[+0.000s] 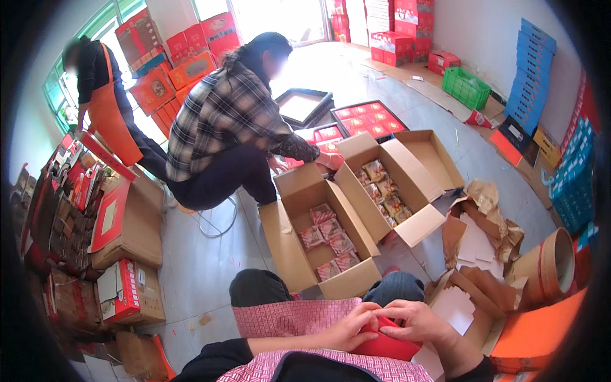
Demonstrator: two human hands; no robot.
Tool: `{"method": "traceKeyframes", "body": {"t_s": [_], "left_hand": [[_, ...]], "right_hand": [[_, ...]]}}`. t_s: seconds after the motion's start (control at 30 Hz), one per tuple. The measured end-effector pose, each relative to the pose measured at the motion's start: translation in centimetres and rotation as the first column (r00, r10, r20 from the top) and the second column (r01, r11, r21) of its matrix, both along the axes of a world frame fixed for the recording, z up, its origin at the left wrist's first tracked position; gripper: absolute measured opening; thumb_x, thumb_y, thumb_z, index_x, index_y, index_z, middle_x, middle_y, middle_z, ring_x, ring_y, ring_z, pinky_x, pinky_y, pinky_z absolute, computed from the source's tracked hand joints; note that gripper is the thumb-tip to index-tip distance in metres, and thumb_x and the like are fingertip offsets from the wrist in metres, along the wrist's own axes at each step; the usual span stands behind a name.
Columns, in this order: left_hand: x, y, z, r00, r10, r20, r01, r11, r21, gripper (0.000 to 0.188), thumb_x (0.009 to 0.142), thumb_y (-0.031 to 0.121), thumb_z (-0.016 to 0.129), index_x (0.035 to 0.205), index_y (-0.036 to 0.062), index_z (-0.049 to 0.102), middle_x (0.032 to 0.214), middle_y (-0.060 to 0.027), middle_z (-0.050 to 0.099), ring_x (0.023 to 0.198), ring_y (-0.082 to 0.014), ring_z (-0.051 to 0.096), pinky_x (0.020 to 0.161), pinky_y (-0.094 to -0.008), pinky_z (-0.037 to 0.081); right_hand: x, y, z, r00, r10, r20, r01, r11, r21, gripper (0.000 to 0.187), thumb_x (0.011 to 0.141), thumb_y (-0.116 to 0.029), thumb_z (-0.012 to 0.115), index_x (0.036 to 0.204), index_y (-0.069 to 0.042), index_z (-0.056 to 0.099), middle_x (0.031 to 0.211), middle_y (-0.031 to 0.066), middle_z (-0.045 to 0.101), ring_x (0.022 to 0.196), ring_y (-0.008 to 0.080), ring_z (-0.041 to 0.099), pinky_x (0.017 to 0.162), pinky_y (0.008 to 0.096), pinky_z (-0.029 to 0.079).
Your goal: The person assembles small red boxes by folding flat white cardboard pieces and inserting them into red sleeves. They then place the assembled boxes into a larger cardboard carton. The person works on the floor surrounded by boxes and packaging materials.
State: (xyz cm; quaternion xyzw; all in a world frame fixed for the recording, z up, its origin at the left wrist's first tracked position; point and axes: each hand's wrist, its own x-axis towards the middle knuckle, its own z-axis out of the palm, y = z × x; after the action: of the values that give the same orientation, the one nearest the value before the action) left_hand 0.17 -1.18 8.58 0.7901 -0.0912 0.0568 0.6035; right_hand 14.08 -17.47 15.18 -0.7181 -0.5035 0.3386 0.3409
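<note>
My left hand and my right hand meet over my lap, fingers bent and thumbs close together. Both grip a plain red object, whose kind I cannot make out; the fingers hide its upper edge. Beneath it lies my red-and-white patterned apron. In front of my knees stands an open cardboard box with several pink-and-white wrapped packets inside. Beside it, farther right, another open cardboard box holds several golden-brown packets.
Ahead, a person in a plaid shirt crouches over trays of red boxes. A person in an orange apron stands far left. Stacked cartons line the left; at right are crumpled brown paper, a round tub and white cards.
</note>
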Motion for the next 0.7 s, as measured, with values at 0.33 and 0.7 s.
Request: {"method": "traceKeyframes", "body": {"t_s": [0.33, 0.7], "left_hand": [[-0.1, 0.8, -0.7, 1.0, 0.007, 0.03, -0.002, 0.985, -0.172, 0.015, 0.079, 0.003, 0.07, 0.083, 0.0051, 0.055, 0.114, -0.0143, 0.053, 0.109, -0.0258, 0.052, 0.093, -0.0354, 0.042], [1.1, 0.8, -0.2, 0.998, 0.0, 0.06, 0.004, 0.997, -0.077, 0.029, 0.076, 0.005, 0.072, 0.102, 0.0035, 0.06, 0.107, -0.0141, 0.058, 0.101, -0.0273, 0.056, 0.089, -0.0367, 0.044]], "right_hand": [[-1.5, -0.3, -0.7, 0.994, -0.009, 0.112, -0.006, 0.991, 0.132, 0.032, 0.083, -0.017, 0.066, 0.114, -0.011, 0.065, 0.108, 0.0122, 0.06, 0.09, 0.0262, 0.063, 0.077, 0.0325, 0.052], [-4.2, -4.3, -2.4, 0.93, -0.345, 0.126, 0.314, 0.925, 0.215, 0.024, 0.081, -0.009, 0.063, 0.104, 0.0, 0.066, 0.107, 0.0177, 0.064, 0.098, 0.0288, 0.062, 0.084, 0.0377, 0.05]]}}
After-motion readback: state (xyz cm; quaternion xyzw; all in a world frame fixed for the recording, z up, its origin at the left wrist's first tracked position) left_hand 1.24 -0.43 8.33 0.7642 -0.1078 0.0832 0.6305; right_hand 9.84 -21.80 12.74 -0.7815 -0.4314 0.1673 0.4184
